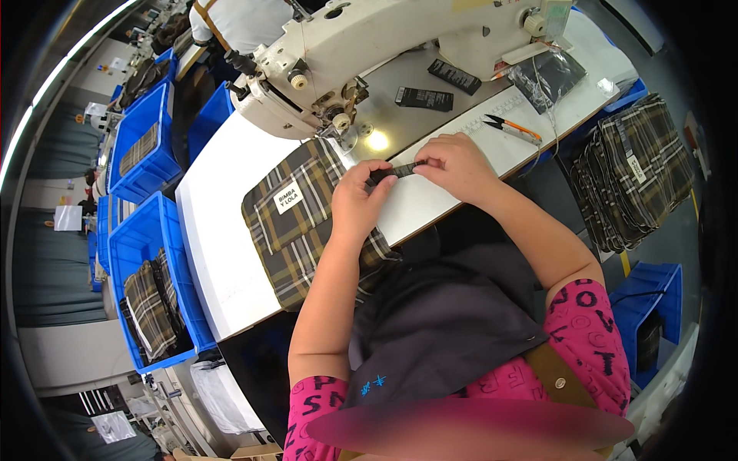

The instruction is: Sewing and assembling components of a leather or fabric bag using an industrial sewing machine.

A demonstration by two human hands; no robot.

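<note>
Nearest the viewer, a dark cloth (pixel 446 323) lies over the person's lap, between two forearms in pink printed sleeves. Above it, the left hand (pixel 357 203) and the right hand (pixel 453 165) meet over the front edge of the white sewing table (pixel 223 253). Both hands are closed in a pinch on one small black strip label (pixel 396 170), the left at its near end and the right at its far end, so that the strip is held taut just above the tabletop. Directly under and beside the left hand lies a plaid fabric piece (pixel 296 223) with a white rectangular tag sewn on it; its lower corner hangs over the table edge.

Farther back, the white sewing machine (pixel 361 46) stands with its needle area lit by a small lamp. Two more black labels (pixel 424 97) lie on the grey bed beside it, and orange-handled thread snips (pixel 511 127) rest on the table to the right. A stack of plaid pieces (pixel 634 173) sits at the far right; blue bins (pixel 146 253) holding plaid pieces stand at the left.
</note>
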